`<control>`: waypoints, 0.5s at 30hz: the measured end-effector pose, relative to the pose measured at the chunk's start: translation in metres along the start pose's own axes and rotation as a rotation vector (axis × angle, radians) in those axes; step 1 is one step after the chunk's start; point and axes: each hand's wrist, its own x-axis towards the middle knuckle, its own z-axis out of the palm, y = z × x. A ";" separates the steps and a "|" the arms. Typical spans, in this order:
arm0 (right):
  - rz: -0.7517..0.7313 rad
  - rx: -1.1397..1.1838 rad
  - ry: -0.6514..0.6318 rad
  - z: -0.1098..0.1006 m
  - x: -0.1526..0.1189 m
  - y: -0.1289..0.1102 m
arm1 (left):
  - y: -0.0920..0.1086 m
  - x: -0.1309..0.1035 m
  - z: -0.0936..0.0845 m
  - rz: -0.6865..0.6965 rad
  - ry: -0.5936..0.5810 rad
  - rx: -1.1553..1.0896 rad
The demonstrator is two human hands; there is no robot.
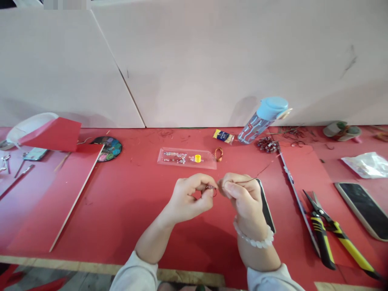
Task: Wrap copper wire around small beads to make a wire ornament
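Observation:
My left hand (194,196) is closed in a pinch on a small dark-red beaded loop (214,189); its exact kind is too small to make out. Close beside it, my right hand (242,192) pinches a thin dark-red cord (263,169), whose free end trails up and to the right. A bracelet of white beads (257,242) circles my right wrist. Just beyond the hands lies a clear tray (160,158) with small beads and a yellow cap (198,158). An orange-gold ring of cord (218,154) sits at the tray's right end.
A blue-lidded bottle (263,119) and a small yellow-blue packet (223,136) stand at the back. Yellow-black pliers (323,230) and a phone (363,206) lie at right. A dark phone (266,206) is partly behind my right hand. A red board (57,194) lies left.

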 end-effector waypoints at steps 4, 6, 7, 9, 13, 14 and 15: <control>0.030 -0.010 0.031 0.000 0.000 0.001 | 0.000 -0.004 0.000 -0.161 -0.028 -0.278; 0.037 -0.041 0.070 0.002 0.001 -0.005 | -0.002 -0.005 0.001 -0.153 -0.040 -0.357; 0.047 -0.057 0.084 0.003 0.002 -0.009 | -0.003 -0.006 0.001 -0.140 -0.046 -0.376; 0.072 -0.084 0.097 0.005 0.005 -0.016 | -0.004 -0.007 0.002 -0.117 -0.064 -0.390; 0.141 -0.051 0.018 0.009 0.010 -0.020 | -0.007 -0.007 0.002 -0.087 -0.091 -0.435; 0.158 -0.008 -0.038 0.010 0.012 -0.018 | -0.007 -0.007 0.001 -0.084 -0.091 -0.445; 0.174 0.042 -0.099 0.012 0.013 -0.016 | -0.007 -0.007 0.001 -0.084 -0.093 -0.450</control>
